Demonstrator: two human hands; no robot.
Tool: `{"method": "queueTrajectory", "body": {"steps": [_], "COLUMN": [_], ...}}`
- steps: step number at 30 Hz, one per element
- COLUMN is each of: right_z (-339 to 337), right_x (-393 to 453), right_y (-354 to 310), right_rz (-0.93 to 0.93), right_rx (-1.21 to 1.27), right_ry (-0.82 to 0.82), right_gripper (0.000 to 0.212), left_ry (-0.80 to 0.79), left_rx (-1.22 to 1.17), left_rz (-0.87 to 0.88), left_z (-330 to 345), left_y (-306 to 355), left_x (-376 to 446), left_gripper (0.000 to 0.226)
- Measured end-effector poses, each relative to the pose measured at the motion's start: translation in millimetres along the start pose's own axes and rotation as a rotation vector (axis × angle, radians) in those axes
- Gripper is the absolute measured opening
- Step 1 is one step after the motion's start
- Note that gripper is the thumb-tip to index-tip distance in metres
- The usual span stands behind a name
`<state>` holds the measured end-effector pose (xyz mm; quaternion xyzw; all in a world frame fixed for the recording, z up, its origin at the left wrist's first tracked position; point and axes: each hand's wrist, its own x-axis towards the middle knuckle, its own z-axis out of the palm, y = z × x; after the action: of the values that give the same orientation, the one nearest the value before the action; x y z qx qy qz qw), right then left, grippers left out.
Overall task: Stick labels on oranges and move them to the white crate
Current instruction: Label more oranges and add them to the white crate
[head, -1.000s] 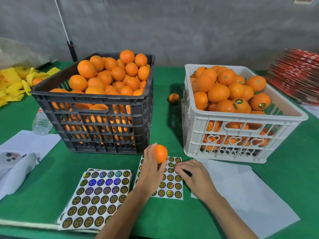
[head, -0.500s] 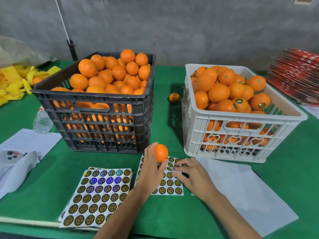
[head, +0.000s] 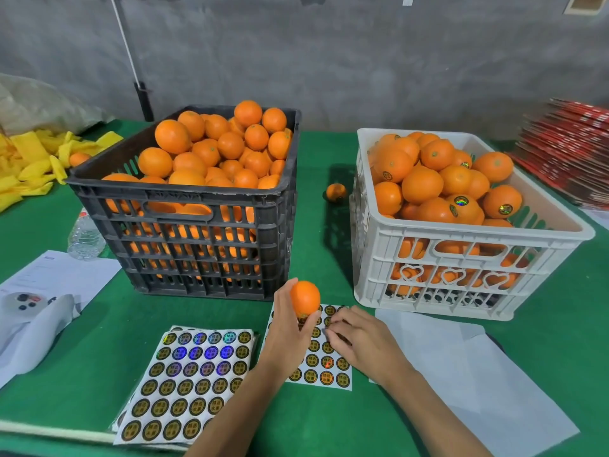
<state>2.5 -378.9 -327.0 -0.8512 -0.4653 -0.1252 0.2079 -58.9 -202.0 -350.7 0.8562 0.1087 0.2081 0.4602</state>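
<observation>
A: Where is the orange (head: 304,298) seen?

B: It is gripped in the left hand (head: 290,331), between thumb and fingers, and is held up just above the far edge of a small sheet of labels (head: 324,367) laid on the green surface (head: 99,324).

A: And the right hand (head: 361,341)?

B: It is laid over the same sheet, just right of the orange. Its fingers (head: 334,324) are curled down onto the far rows of labels, as if one is being pinched; whether a label is actually held cannot be told.

A: What is placed around them?

B: A larger sheet of labels (head: 191,387) is spread to the left of the small one, nearer the front edge. A black crate (head: 197,232) heaped with oranges is set at the far left, and the white crate (head: 461,258) at the far right is partly filled with oranges, several marked with round labels. A single loose orange (head: 336,192) is seen on the surface between the two crates. White paper (head: 461,374) is laid in front of the white crate, beside the right forearm.
</observation>
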Motion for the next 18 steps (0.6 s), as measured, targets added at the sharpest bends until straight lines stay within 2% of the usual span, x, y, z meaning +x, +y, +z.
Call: {"method": "queueTrajectory", "body": {"steps": [4, 7, 10, 15, 18], "right_z": [-4, -18, -37, -80, -109], "right_x": [9, 32, 60, 88, 104], "right_y": [-11, -23, -34, -41, -47], "right_rz": [0.286, 0.216, 0.128, 0.074, 0.18], "right_rx": [0.126, -0.05, -0.182, -0.089, 0.045], "right_ry": [0.141, 0.347, 0.46, 0.558, 0.564], "right_gripper": [0.017, 0.013, 0.01, 0.031, 0.052], "left_ry": [0.027, 0.079, 0.094, 0.176, 0.212], "left_rx": [-0.101, -0.158, -0.197, -0.255, -0.218], "left_rz": [-0.036, -0.008, 0.043, 0.158, 0.263], "left_z": [-2, -8, -15, -37, -45], "left_y": [6, 20, 46, 97, 129], "left_x": [0, 8, 25, 60, 84], "left_gripper": [0.072, 0.074, 0.074, 0.073, 0.077]}}
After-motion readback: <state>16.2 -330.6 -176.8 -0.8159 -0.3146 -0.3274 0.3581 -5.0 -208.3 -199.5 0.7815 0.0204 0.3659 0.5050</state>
